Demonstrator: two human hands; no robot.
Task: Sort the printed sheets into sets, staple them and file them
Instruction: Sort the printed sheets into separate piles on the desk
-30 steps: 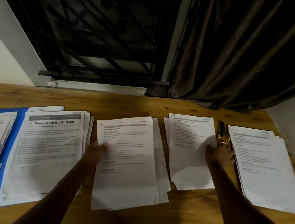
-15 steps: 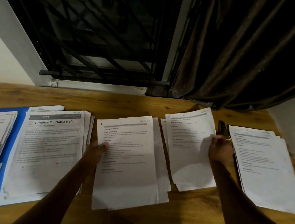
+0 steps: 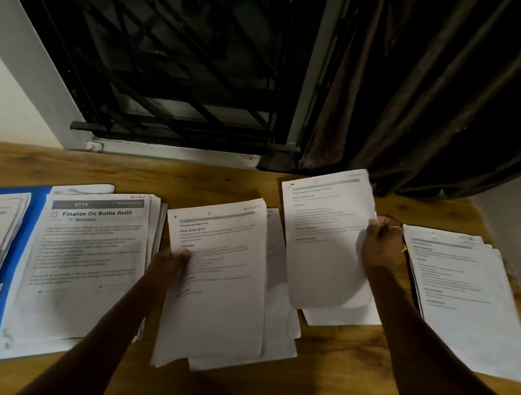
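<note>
The right hand (image 3: 381, 248) pinches the right edge of a printed sheet (image 3: 325, 235), which is raised and curling above its pile (image 3: 342, 319). The left hand (image 3: 170, 263) lays its thumb on the middle stack (image 3: 219, 294); its fingers are hidden. It seems best to read the header, carry the sheet flat and square its edges on landing. A stack headed Finalize Oil Bottle Refill (image 3: 87, 254) lies on a blue folder (image 3: 29, 227) on the wooden desk (image 3: 327, 363), under a barred window (image 3: 171, 61) and a dark curtain (image 3: 442, 90).
</note>
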